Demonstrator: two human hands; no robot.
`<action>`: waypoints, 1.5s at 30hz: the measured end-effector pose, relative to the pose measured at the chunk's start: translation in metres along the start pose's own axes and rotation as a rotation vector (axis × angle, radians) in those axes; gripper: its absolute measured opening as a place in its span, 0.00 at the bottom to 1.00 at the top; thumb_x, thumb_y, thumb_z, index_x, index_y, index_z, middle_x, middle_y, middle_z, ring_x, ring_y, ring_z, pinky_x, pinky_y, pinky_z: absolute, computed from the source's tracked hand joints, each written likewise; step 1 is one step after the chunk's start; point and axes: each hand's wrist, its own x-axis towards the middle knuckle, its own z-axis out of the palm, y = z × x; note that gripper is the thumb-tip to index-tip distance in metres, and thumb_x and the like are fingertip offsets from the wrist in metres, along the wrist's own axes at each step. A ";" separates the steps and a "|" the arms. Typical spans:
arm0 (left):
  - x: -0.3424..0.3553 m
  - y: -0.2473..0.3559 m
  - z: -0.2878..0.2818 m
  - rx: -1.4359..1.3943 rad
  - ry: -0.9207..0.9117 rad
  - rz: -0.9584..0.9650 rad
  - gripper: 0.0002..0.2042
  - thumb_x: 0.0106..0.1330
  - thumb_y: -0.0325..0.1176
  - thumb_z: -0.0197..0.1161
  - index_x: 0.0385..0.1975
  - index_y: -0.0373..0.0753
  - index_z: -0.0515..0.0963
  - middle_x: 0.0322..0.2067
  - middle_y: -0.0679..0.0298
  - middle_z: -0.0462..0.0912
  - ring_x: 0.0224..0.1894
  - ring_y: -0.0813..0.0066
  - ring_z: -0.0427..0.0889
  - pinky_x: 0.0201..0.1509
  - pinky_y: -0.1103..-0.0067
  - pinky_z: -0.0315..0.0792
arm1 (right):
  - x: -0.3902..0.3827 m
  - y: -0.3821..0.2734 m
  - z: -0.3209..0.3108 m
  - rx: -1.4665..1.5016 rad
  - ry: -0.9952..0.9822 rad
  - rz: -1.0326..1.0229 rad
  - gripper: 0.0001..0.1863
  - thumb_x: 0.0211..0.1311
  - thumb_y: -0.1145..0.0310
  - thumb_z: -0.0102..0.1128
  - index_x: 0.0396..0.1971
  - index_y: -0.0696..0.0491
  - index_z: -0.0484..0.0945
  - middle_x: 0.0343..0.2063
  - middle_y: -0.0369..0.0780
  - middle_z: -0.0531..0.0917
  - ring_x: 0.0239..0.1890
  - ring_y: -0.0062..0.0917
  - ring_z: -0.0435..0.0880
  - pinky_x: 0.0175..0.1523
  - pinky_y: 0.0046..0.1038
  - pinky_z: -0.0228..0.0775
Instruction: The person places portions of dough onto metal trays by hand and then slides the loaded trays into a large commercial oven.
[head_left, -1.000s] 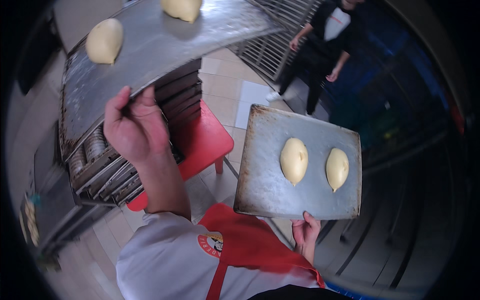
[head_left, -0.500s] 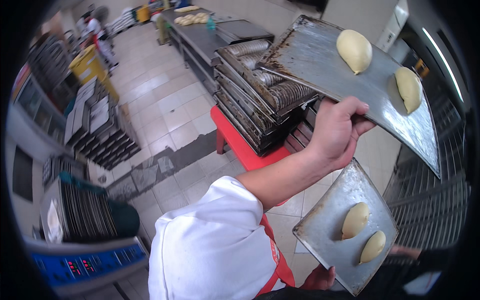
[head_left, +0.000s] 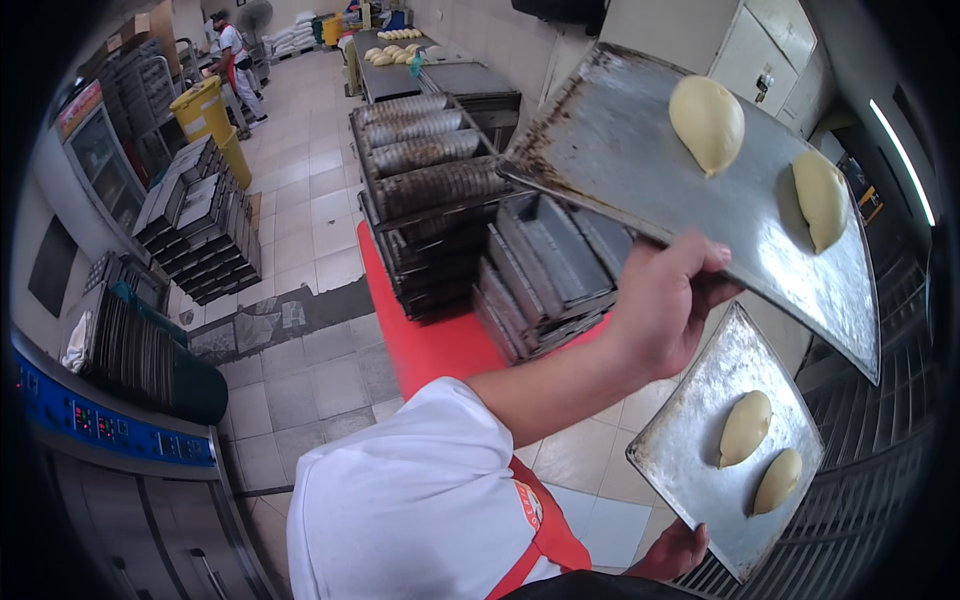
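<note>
My left hand grips the near edge of a metal baking tray, thumb at the rim and fingers curled beneath. On this tilted tray lie two smooth, pale dough pieces, one rounded and one more elongated. Lower down, my right hand is closed on the near edge of a second baking tray, its forearm mostly hidden. That tray carries two oval dough pieces, one beside the other.
A wire rack stands at right. On a red table sit ridged pans and rectangular tins. Stacked tins, upright trays and an oven control panel line the left. A person stands far off.
My view has swung left, bringing more of the red table and tins into sight. Both trays stay held, the lower one shifted right. A dark-sleeved forearm at lower right has left view.
</note>
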 end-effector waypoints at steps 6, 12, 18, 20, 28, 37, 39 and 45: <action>-0.003 -0.027 -0.026 0.000 -0.018 -0.114 0.05 0.62 0.21 0.57 0.37 0.32 0.75 0.34 0.60 0.80 0.38 0.73 0.84 0.45 0.75 0.84 | -0.003 0.021 -0.008 -0.036 0.083 -0.023 0.22 0.66 0.75 0.53 0.58 0.66 0.69 0.56 0.48 0.78 0.57 0.33 0.78 0.66 0.33 0.69; 0.001 -0.078 -0.072 -0.029 -0.014 -0.131 0.05 0.62 0.21 0.56 0.35 0.31 0.76 0.36 0.59 0.81 0.40 0.70 0.84 0.51 0.71 0.83 | 0.015 0.047 -0.073 0.025 -0.018 -0.052 0.23 0.68 0.73 0.50 0.60 0.67 0.67 0.58 0.50 0.76 0.59 0.35 0.76 0.69 0.35 0.64; 0.017 -0.154 -0.109 0.006 -0.036 -0.207 0.06 0.63 0.24 0.54 0.35 0.29 0.77 0.37 0.57 0.83 0.43 0.68 0.84 0.56 0.70 0.80 | 0.028 0.060 -0.141 0.030 0.189 0.021 0.24 0.68 0.73 0.48 0.61 0.68 0.65 0.60 0.52 0.74 0.61 0.37 0.75 0.68 0.37 0.66; 0.033 -0.192 -0.102 0.028 -0.028 -0.232 0.06 0.62 0.24 0.54 0.33 0.29 0.77 0.37 0.56 0.83 0.43 0.66 0.84 0.56 0.69 0.79 | 0.049 0.040 -0.157 0.035 0.210 0.016 0.24 0.68 0.74 0.48 0.61 0.69 0.64 0.59 0.53 0.74 0.61 0.39 0.75 0.68 0.39 0.67; 0.135 -0.369 -0.110 0.000 -0.072 -0.253 0.07 0.61 0.23 0.55 0.28 0.31 0.80 0.34 0.54 0.84 0.42 0.62 0.84 0.55 0.65 0.77 | 0.217 -0.046 -0.218 0.025 0.313 0.016 0.33 0.59 0.75 0.52 0.67 0.62 0.58 0.65 0.48 0.67 0.69 0.44 0.62 0.70 0.54 0.55; 0.217 -0.460 -0.184 0.024 -0.148 -0.340 0.20 0.61 0.20 0.50 0.54 0.19 0.68 0.55 0.45 0.76 0.61 0.57 0.74 0.70 0.62 0.67 | 0.268 -0.077 -0.251 0.106 0.309 -0.006 0.27 0.65 0.79 0.49 0.65 0.59 0.60 0.57 0.50 0.75 0.57 0.43 0.78 0.57 0.50 0.76; 0.222 -0.474 -0.195 0.006 -0.140 -0.345 0.15 0.63 0.19 0.50 0.49 0.19 0.71 0.52 0.45 0.78 0.59 0.58 0.76 0.70 0.64 0.67 | 0.270 -0.077 -0.259 0.118 0.331 -0.029 0.27 0.64 0.79 0.49 0.64 0.59 0.60 0.58 0.49 0.74 0.57 0.43 0.78 0.57 0.51 0.76; 0.222 -0.478 -0.193 -0.015 -0.272 -0.264 0.17 0.65 0.18 0.50 0.53 0.17 0.68 0.55 0.42 0.76 0.58 0.58 0.77 0.69 0.66 0.68 | 0.270 -0.078 -0.288 0.131 0.292 -0.074 0.26 0.63 0.81 0.50 0.62 0.62 0.62 0.56 0.50 0.75 0.56 0.43 0.79 0.56 0.53 0.77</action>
